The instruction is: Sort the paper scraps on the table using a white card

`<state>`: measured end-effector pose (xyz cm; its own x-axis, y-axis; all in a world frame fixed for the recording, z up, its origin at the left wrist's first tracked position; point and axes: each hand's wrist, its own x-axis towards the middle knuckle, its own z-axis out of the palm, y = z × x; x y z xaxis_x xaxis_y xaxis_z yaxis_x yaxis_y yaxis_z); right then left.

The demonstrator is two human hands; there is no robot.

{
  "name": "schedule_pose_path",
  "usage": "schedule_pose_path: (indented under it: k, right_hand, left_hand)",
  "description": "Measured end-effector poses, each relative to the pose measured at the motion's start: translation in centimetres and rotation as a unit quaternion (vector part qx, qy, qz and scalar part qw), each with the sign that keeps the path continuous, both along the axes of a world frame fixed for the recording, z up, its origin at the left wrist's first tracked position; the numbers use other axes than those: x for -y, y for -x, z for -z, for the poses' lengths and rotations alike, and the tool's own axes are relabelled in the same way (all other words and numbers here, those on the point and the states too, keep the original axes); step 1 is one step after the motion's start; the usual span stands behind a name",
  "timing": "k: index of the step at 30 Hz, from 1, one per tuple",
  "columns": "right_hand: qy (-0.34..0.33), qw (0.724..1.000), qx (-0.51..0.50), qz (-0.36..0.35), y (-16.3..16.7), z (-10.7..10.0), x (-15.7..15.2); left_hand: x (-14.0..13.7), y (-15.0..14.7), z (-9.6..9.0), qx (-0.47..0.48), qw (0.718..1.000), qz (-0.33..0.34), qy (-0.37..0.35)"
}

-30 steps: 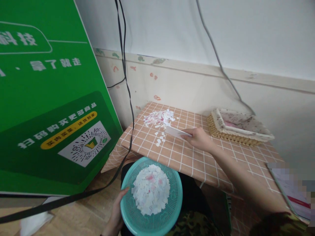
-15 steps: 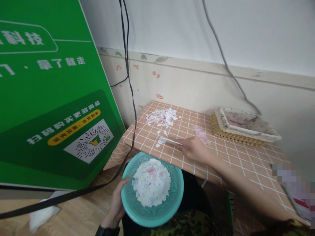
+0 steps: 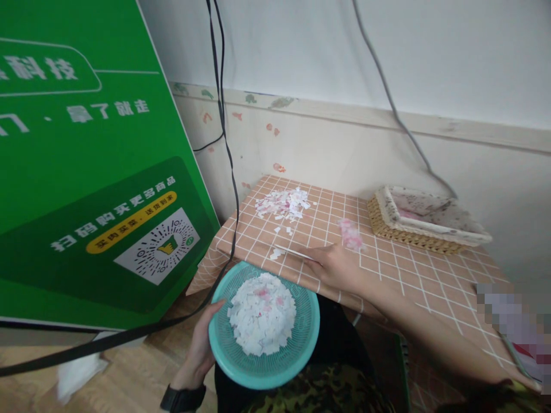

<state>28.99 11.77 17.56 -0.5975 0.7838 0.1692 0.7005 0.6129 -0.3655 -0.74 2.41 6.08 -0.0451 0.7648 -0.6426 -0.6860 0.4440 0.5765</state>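
1. The left hand (image 3: 203, 335) grips the rim of the turquoise basket (image 3: 267, 380), thumb over the edge; its other fingers are hidden.
2. The basket is below the near edge of the worktop (image 3: 331, 209) and contains heaped paper scraps (image 3: 262, 315).
3. The right hand (image 3: 336, 267) is closed on 1 thin white card (image 3: 295, 252), just beside a small group of scraps (image 3: 276, 254).

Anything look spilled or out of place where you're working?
Yes: paper scraps lie loose on the table, a few near its front edge, outside the colander holding a heap. A white thing, too blurred to name, lies on the floor.
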Motion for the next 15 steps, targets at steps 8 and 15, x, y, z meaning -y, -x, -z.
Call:
schedule_pose_path:
  k: [8, 15]
  right_hand:
    - [-0.038, 0.996, 0.026, 0.072, 0.3, -1.8, -2.9]
    - [-0.079, 0.992, 0.078, 0.059, 1.4, -1.3, -5.5]
  left_hand:
    - [-0.3, 0.2, -0.4, -0.002, 1.000, -0.001, 0.001]
    - [-0.3, 0.3, -0.1, 0.000, 1.000, 0.007, -0.006]
